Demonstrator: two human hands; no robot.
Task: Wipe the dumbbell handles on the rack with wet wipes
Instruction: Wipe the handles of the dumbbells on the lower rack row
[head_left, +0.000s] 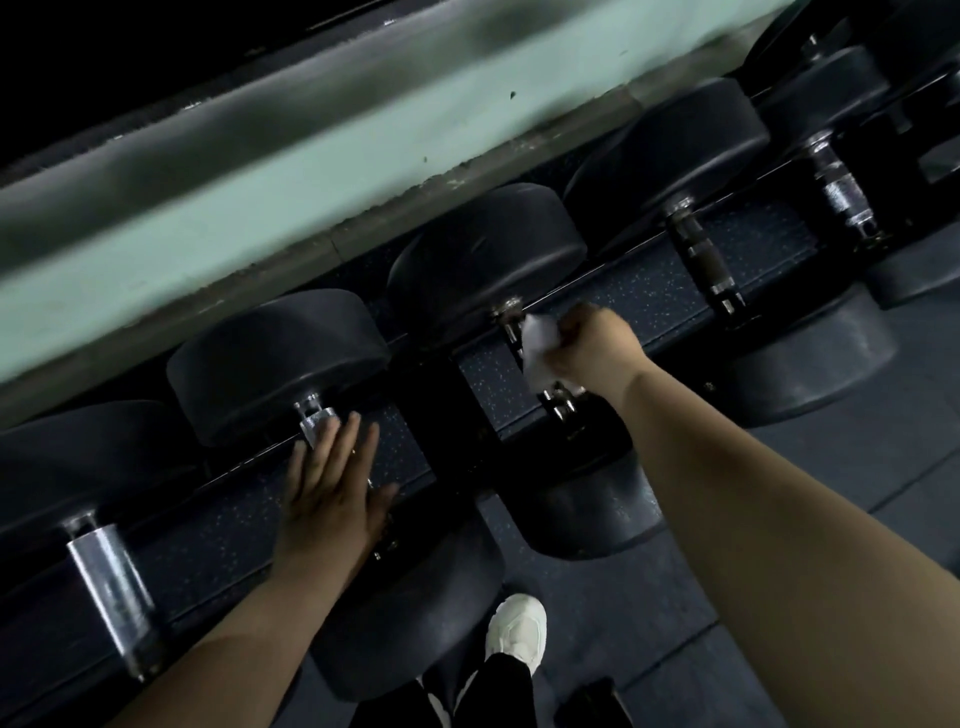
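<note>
Your right hand clenched round crumpled white wet wipe, wrapped on chrome handle of black rubber dumbbell, mid dark speckled rack. Wrap likely covers full circumference. Your left hand flat on neighbouring chrome handle, fingers straight, probably bracing. No readable brand or weight markings.

White wipe, black dumbbell heads, silver handles, speckled rack, mint wall.

Bare left forearm and right forearm; black trousers with a white stripe; one white sneaker.
</note>
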